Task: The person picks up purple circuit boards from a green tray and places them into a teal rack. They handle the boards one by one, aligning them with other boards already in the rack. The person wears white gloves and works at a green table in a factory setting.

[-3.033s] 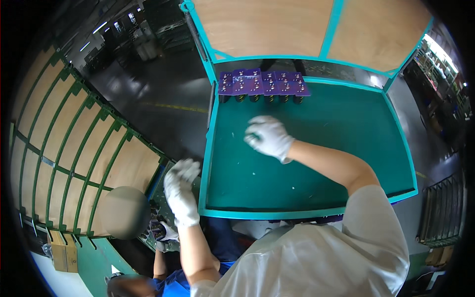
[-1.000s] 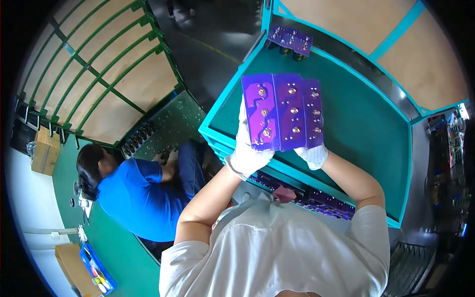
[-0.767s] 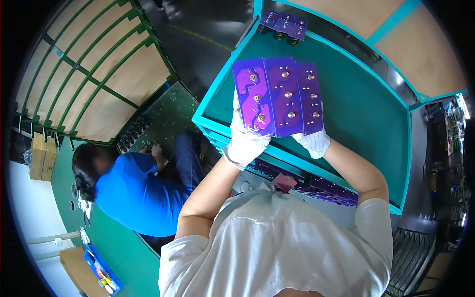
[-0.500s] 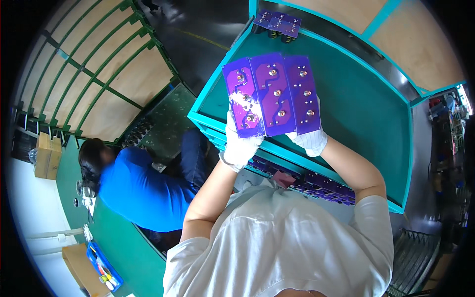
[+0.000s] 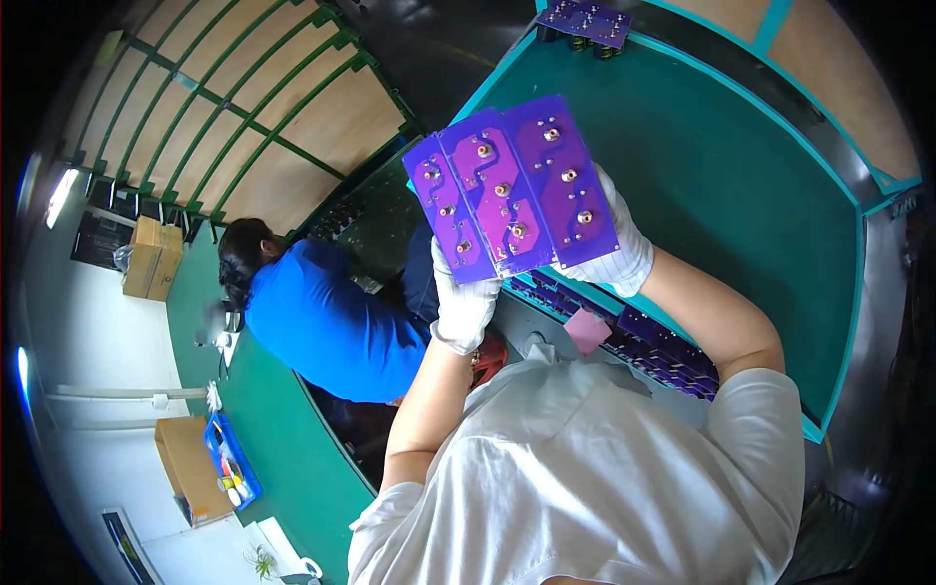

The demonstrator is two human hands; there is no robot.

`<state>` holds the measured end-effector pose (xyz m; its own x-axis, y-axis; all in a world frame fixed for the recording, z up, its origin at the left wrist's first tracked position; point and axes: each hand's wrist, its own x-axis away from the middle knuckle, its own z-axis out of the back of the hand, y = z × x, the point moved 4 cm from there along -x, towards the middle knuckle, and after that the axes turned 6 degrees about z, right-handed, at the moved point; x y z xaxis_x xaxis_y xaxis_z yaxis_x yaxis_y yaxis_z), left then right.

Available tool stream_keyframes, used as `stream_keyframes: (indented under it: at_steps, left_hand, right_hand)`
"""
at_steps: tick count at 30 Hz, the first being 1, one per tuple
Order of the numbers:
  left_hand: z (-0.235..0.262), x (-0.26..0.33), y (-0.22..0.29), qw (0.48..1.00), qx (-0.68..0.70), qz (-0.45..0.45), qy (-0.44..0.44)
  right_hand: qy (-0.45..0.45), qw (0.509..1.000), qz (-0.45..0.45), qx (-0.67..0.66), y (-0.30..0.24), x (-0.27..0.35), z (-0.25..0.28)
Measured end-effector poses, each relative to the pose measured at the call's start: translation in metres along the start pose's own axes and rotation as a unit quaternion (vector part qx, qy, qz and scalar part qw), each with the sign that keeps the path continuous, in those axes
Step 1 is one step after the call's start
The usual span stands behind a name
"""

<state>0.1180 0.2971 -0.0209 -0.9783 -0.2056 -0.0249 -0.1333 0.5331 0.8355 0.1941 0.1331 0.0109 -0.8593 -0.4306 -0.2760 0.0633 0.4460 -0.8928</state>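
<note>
A purple circuit board point(image 5: 500, 190), made of three joined sections with round metal terminals on its face, is held up before me, tilted with its left side lower. My left hand point(image 5: 465, 307), in a white glove, grips its lower left edge. At the lower right edge my right hand point(image 5: 621, 255), gloved too, is closed on the board; the fingers of both hands are partly hidden behind it. Past the board, a similar purple circuit board point(image 5: 590, 21) rests on black cylindrical parts at the far end of a green-topped cart point(image 5: 721, 195) with a turquoise frame.
More purple boards point(image 5: 673, 353) sit on the cart's lower level, beside a pink piece point(image 5: 587, 331). A person in blue point(image 5: 327, 317) leans over at my left by a green bench point(image 5: 292, 439). On it are a blue tray point(image 5: 252, 487) and a cardboard box point(image 5: 195, 463).
The board has swung left and tilted in my hands, and the bright glare on its left section is gone. My view has turned, so the person and bench sit farther right.
</note>
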Motion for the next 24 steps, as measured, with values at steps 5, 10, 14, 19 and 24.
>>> stream_keyframes:
  at_steps: [5,10,14,19,24]
  left_hand:
    - [-0.003,0.018,0.002,0.964,0.252,0.035,-0.076]
    - [0.001,0.025,0.001,0.971,0.177,-0.084,-0.137]
    - [0.006,0.035,-0.002,0.985,0.047,-0.144,-0.078]
    - [0.01,0.04,-0.006,0.959,0.217,-0.116,-0.144]
    - [0.009,0.049,-0.012,0.975,-0.033,-0.218,-0.005]
  right_hand:
    - [-0.123,0.874,0.303,0.359,-0.036,0.01,-0.018]
    - [-0.122,0.919,0.253,0.276,-0.038,0.016,-0.022]
    - [-0.131,0.919,0.251,0.276,-0.042,0.019,-0.024]
    - [-0.168,0.89,0.277,0.32,-0.041,0.018,-0.027]
    - [-0.186,0.897,0.236,0.323,-0.04,0.018,-0.027]
